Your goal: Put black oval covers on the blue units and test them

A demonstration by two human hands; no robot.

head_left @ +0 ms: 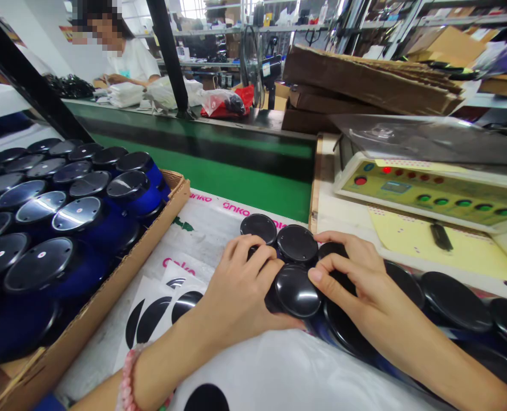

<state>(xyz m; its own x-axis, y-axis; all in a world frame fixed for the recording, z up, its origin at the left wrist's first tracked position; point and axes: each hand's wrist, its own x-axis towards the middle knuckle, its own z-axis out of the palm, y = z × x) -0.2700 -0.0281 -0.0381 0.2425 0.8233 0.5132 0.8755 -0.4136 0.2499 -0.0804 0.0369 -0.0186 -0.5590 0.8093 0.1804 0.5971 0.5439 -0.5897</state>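
Two rows of upright blue cylinders with round black tops run across the bench toward the right. My left hand [240,279] is wrapped round the near-left cylinder, whose glossy black top [298,290] faces up. The fingers of my right hand [356,274] are bent over the neighbouring tops, with the thumb and a fingertip at the right edge of that same top. Two more black tops [297,243] stand just behind. Left of my left hand lie white sheets with round black stickers [154,319].
A cardboard box [167,220] full of blue cylinders with black ends fills the left. A machine with green buttons [433,194] stands at the right, before stacked cardboard [364,80]. A person [129,60] sits beyond the green belt [236,171].
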